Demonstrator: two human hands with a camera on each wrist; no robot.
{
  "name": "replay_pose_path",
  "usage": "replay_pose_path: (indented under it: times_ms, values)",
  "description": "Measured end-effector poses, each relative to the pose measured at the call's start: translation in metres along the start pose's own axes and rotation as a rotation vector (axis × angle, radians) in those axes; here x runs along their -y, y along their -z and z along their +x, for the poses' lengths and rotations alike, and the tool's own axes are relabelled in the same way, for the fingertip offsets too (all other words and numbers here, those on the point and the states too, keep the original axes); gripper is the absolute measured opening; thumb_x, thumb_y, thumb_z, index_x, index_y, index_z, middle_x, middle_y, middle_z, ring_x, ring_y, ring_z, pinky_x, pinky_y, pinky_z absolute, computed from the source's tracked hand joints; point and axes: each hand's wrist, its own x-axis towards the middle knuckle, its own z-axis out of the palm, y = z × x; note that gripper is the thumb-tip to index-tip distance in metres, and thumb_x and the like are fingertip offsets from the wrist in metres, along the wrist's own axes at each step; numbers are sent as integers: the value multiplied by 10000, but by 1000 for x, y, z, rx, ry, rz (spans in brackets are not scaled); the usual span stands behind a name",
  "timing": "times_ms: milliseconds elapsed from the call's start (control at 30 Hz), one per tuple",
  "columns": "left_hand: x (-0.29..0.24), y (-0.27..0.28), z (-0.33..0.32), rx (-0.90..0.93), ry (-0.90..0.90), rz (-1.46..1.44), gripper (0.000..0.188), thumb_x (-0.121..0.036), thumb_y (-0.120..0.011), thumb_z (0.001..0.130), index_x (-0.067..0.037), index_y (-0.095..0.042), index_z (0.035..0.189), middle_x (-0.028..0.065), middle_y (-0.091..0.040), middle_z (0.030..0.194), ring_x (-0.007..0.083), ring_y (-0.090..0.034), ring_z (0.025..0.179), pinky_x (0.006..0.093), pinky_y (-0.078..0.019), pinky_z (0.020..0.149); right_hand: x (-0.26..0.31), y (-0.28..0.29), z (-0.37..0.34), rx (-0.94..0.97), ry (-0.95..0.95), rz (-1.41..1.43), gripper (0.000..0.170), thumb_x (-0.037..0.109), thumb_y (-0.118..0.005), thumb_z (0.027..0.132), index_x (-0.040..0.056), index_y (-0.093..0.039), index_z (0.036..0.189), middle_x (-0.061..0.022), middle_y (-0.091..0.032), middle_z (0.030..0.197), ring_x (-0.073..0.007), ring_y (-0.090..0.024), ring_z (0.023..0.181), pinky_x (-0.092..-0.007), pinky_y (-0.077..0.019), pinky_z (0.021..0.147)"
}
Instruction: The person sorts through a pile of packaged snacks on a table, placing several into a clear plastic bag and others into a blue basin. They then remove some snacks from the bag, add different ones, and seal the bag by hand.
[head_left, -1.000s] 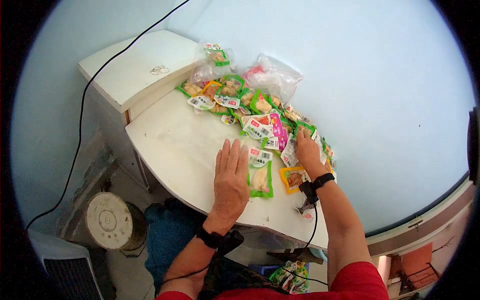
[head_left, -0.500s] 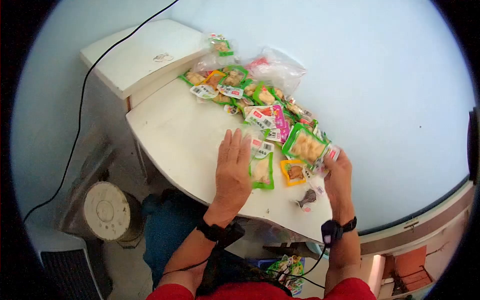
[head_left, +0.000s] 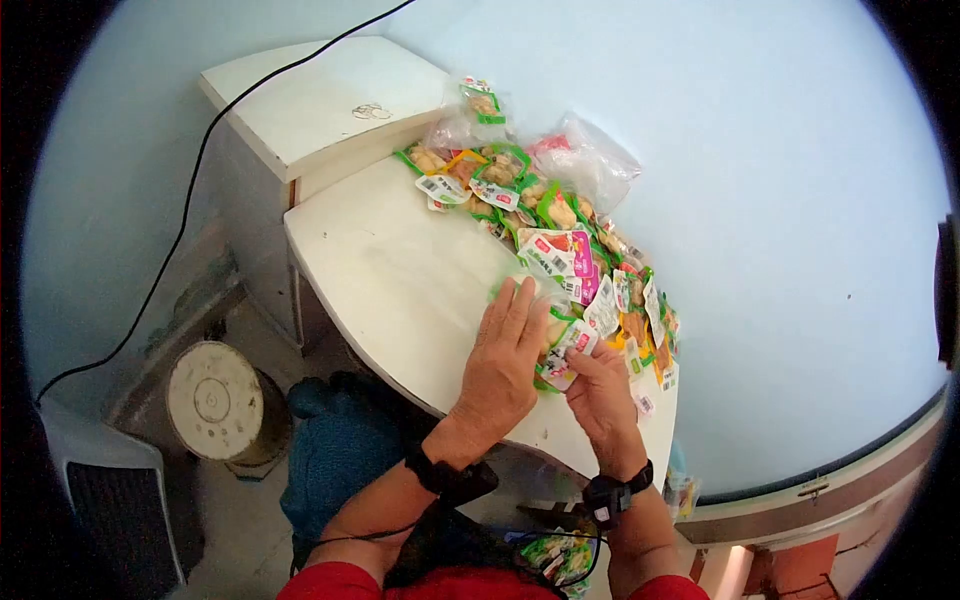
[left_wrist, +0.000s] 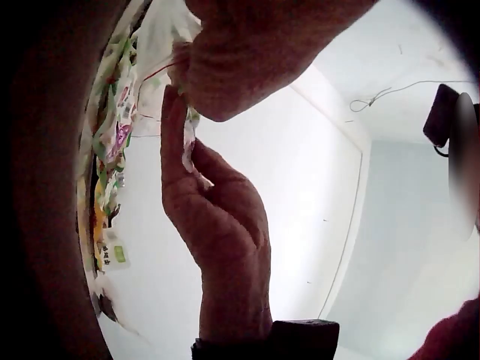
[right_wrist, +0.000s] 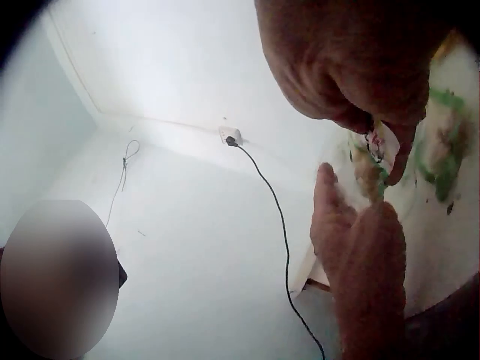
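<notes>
The right hand (head_left: 604,406) pinches a green-edged food packet (head_left: 569,352) by its white labelled end, between thumb and fingers. Beside it, the left hand (head_left: 497,371) lies with fingers extended over a clear plastic bag (head_left: 541,287) and the packet's left side. In the left wrist view the right hand (left_wrist: 225,217) has the packet's edge (left_wrist: 188,142) between thumb and fingers. The right wrist view shows the left hand (right_wrist: 364,262) close below the packet (right_wrist: 367,171), thumb apart from the fingers. Another green-edged packet lies partly hidden beneath.
A long pile of packets (head_left: 558,210) runs along the wall side of the white table (head_left: 372,250). Clear plastic bags (head_left: 597,163) stand behind it. Left are a raised white ledge (head_left: 320,95) and a round stool (head_left: 215,400); a black cable (head_left: 205,150) crosses the view.
The right hand has picked a green-edged packet from the pile's right part and brought it left, beside the left hand. The left hand remains at the clear bag. The head view has shifted.
</notes>
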Motion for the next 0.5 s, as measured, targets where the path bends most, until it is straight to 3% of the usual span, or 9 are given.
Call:
replay_pose_path:
  times_ms: [300, 500]
  values:
    - [-1, 0, -1, 50, 28, -225, 600, 26, -502, 775, 44, -459, 1373, 241, -403, 1475, 452, -310, 1409, 509, -247, 1174, -29, -21, 32, 80, -181, 113, 289, 79, -476, 1011, -14, -508, 1283, -109, -612, 1209, -202, -606, 1105, -353, -511, 959]
    - [3, 3, -2, 59, 37, -236, 602, 18, -489, 758, 36, -476, 1360, 223, -439, 1455, 436, -329, 1404, 508, -250, 1177, -60, -5, 52, 218, -224, 511, 271, 166, -459, 1043, 50, -521, 1280, -98, -595, 1193, -206, -592, 1072, -361, -510, 968]
